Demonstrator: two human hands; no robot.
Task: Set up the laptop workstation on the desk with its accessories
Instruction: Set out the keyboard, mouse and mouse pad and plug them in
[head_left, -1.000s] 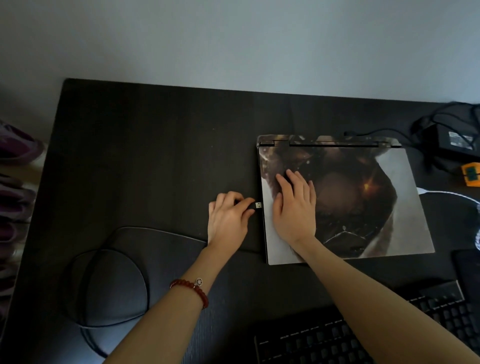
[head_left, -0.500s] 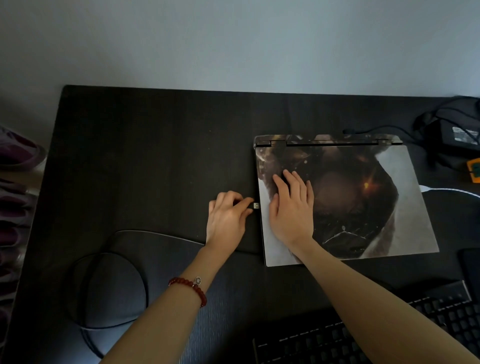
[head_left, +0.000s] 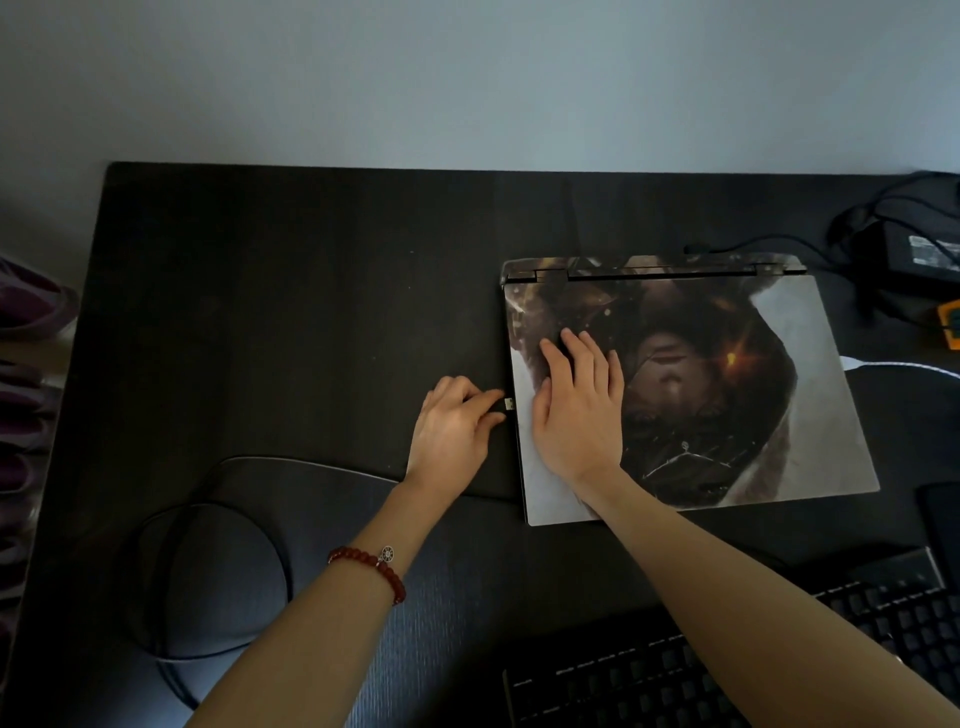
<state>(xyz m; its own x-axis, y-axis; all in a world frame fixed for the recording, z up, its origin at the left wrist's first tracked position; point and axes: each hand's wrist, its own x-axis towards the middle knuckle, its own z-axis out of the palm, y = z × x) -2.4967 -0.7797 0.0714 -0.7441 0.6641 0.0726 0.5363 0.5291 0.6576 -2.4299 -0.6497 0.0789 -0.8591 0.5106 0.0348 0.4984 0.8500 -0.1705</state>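
Over on the left of the dark desk (head_left: 311, 312) sits a dark mouse pad (head_left: 218, 577) with a black cable (head_left: 283, 551) looped on it. Next comes the left hand (head_left: 452, 431), red bead bracelet (head_left: 371, 564) on the wrist, fingers curled and pinching a tiny USB plug (head_left: 507, 402) right at the laptop's left edge. The closed laptop (head_left: 779, 415), lid covered in a picture skin, lies flat mid-right with the right hand (head_left: 576, 410) pressed flat on it, fingers straight and close together. A black keyboard (head_left: 727, 665) sits at the near edge, a power brick (head_left: 919, 254) far right.
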